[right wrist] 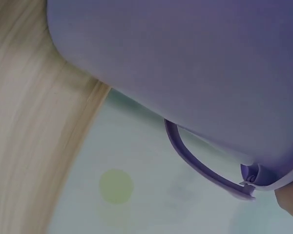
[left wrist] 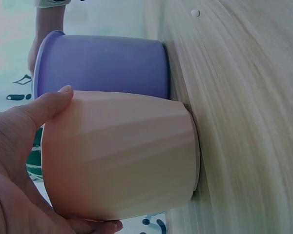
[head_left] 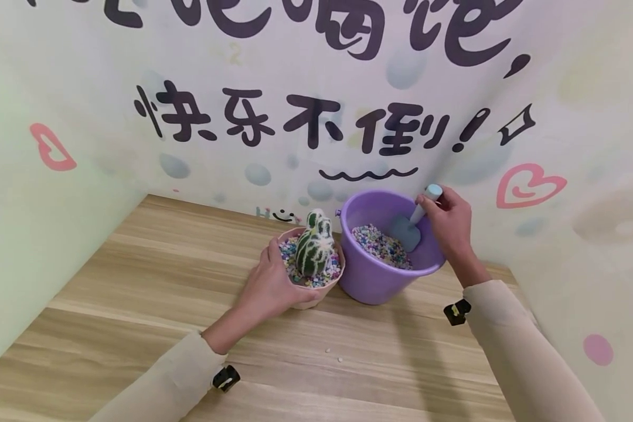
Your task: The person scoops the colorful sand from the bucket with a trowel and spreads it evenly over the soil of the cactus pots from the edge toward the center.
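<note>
My left hand (head_left: 271, 284) grips a pale pink pot (left wrist: 122, 156) around its rim, thumb on the near side and fingers on the far left. In the pot stands a green cactus (head_left: 312, 252) with white stripes, ringed by multicoloured pebbles (head_left: 287, 249). Right beside it is a purple bucket (head_left: 369, 281), partly filled with similar coloured pebbles (head_left: 382, 246). Over the bucket's right rim, my right hand (head_left: 450, 221) holds a small blue-grey shovel (head_left: 405, 232) by its light handle. The blade points down inside the bucket, at the pebbles' edge.
A wood-grain table (head_left: 153, 281) carries both containers, close to the back wall (head_left: 274, 158) with its dark lettering. Two small pebbles (head_left: 340, 360) lie on the wood in front of the pot. The bucket's purple handle (right wrist: 195, 163) hangs on its far side.
</note>
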Available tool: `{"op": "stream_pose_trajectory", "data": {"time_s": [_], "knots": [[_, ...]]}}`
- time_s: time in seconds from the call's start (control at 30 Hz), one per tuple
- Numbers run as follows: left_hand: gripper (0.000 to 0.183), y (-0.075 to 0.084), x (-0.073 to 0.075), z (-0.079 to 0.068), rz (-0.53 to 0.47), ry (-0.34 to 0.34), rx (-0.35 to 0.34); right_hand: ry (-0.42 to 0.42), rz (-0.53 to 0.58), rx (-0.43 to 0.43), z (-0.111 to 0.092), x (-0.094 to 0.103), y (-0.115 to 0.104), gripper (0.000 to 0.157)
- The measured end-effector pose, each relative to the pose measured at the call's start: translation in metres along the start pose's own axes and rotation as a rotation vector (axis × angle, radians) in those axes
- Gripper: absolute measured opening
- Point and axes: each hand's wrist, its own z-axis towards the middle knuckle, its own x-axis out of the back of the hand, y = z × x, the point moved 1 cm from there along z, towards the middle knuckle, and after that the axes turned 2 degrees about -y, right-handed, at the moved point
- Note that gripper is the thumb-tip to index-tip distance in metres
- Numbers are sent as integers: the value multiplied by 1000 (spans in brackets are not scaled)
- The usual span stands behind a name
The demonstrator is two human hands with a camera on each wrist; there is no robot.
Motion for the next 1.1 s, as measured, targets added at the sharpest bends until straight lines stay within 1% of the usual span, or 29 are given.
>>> {"op": "stream_pose_trajectory", "data": {"time_s": [0.1, 0.23, 0.3, 0.37, 0.5, 0.63, 0.83, 1.0, 1.1], "knots": [[130, 0, 0, 0, -13, -3, 6, 4, -43, 12, 1, -2, 0, 33], [131, 0, 0, -1, -14, -1, 7, 0, -89, -9, 1, -4, -1, 35], [130, -1, 0, -1, -14, -1, 3, -16, -108, -20, 1, -4, -1, 36], [130, -1, 0, -1, -14, 2, -1, -52, -124, -18, 1, -5, -1, 36], [130, -2, 0, 0, -9, 4, -4, -152, -153, 20, 1, -6, 0, 37], [131, -2, 0, 0, -2, 5, -11, -202, -188, 59, 1, -6, 1, 36], [132, -2, 0, 0, 9, 4, -16, -275, -156, 70, 1, -5, 3, 37], [130, -1, -1, 0, -1, 5, -18, -334, -93, 59, 1, -3, 5, 37], [129, -1, -2, 0, -13, 9, -19, -365, -56, 68, 1, -4, 5, 36]]}}
